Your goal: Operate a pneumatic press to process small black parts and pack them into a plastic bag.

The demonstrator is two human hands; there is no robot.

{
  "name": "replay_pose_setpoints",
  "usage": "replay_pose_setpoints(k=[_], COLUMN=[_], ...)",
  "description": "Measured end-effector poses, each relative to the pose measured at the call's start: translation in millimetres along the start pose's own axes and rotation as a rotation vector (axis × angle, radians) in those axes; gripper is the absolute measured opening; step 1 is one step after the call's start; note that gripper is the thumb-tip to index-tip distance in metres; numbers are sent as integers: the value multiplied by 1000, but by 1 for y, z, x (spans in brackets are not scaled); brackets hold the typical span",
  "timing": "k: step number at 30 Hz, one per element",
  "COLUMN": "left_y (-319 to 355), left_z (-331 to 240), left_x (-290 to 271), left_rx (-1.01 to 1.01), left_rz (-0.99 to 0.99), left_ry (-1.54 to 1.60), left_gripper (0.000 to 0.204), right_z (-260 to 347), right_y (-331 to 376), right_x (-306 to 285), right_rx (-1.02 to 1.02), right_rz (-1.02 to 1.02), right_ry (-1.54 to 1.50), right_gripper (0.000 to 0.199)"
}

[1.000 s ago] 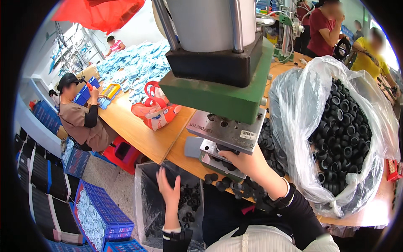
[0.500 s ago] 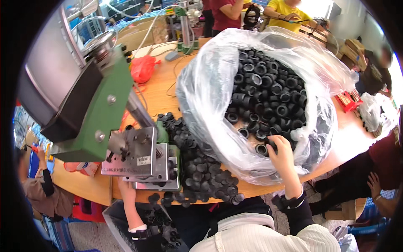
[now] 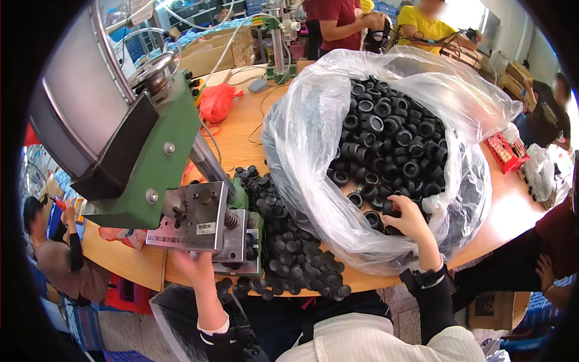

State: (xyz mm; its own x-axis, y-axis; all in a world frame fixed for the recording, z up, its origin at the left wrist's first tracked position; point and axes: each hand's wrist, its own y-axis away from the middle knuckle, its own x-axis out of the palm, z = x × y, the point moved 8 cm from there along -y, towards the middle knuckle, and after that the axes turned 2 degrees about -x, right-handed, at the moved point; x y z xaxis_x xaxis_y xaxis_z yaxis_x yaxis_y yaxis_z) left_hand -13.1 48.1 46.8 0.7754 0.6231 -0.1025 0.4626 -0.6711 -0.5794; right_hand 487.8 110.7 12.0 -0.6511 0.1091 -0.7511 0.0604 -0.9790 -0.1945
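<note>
The right hand (image 3: 413,221) is narrowed around a small black round ring (image 3: 391,209). The heap of black ribbed rings (image 3: 392,142), inside the clear plastic bag (image 3: 307,163), lies directly beyond that hand, well apart from the left hand (image 3: 194,268). The latter is at the grey rectangular steel die block's (image 3: 196,214) near edge; fingertips hidden, grip cannot be told.

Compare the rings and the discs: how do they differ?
Shape: the rings have open middles; the discs show closed faces.
Size: the rings look bulkier; the discs look thinner.
Place: the rings are heaped inside the clear bag; the discs lie loose on the table.
Handling: the right hand is at the rings; neither hand is on the discs.
Shared: both are black and round.
</note>
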Motion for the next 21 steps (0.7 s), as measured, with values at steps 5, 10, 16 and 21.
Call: replay_pose_setpoints(k=[5,10,16,21], left_y=[-5,17,71,125], left_z=[1,-17,-11,46], left_x=[5,-13,-113,-196], left_rx=[-3,4,-138,-410], left_rz=[17,34,-210,-316], left_ry=[-272,-414,-392,-516], left_gripper=[43,42,40,45], right_z=[42,152,278,313], right_y=[17,22,13,12], right_x=[-15,46,150,164], right_rx=[0,-188,-421,-611], right_rz=[-19,295,462,186], right_ry=[-693,-1184,-1034,-689], right_gripper=[43,64,51,50])
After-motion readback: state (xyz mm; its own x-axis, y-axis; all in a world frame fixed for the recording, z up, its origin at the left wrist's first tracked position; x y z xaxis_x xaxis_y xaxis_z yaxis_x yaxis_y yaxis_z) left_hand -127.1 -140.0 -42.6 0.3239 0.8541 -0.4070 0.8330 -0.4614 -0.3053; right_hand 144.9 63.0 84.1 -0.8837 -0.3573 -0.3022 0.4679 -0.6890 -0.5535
